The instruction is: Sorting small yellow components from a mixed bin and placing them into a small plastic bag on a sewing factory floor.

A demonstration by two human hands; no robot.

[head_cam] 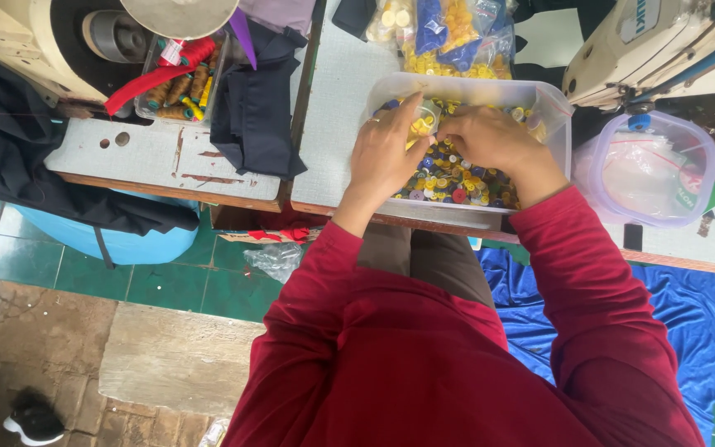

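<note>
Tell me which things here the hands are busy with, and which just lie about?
In use: left hand, right hand, small clear bag, clear tub of buttons.

Lying about: bags of buttons, thread tray, dark cloth, lidded container.

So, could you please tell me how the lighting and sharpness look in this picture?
Head view: soft, even daylight, no hard shadows; left hand and right hand fairly sharp over the button tub; mild glare on the empty container; edges bend slightly.

Single head view, looking steeply down, close over the worktable [333, 99] and person's lap; no second view.
</note>
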